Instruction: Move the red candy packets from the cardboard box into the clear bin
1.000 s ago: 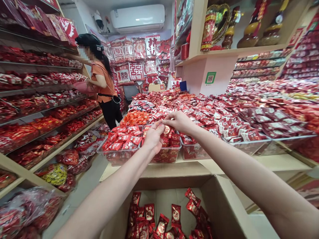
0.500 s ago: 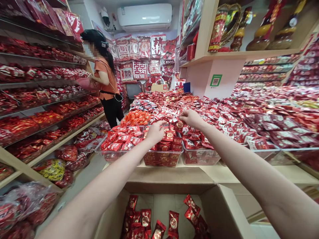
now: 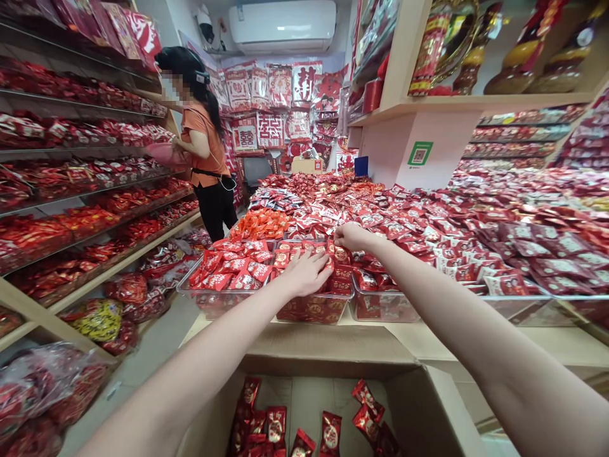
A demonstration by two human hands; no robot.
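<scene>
My left hand (image 3: 307, 271) lies palm down, fingers spread, on the red packets in the middle clear bin (image 3: 314, 311). Just beyond it to the right, my right hand (image 3: 351, 236) has its fingers closed at the bin's back right corner, touching a red packet (image 3: 340, 252); whether it grips the packet is hard to tell. A bin of red packets (image 3: 228, 266) stands to the left and another clear bin (image 3: 385, 306) to the right. Below the counter edge, an open cardboard box (image 3: 328, 343) holds several red-and-gold wrapped packets (image 3: 330, 431).
A person in an orange top (image 3: 207, 143) stands at the left shelves (image 3: 90, 158), holding a pink basket (image 3: 163, 154). Heaps of packets (image 3: 451, 222) cover the counter to the right. An overhead shelf (image 3: 476, 103) juts out at the upper right. Filled bags lie on the floor at left.
My left hand has opened and flattened onto the middle bin's packets, moving slightly nearer and right. My right hand has moved slightly left and lower. The view has shifted a little.
</scene>
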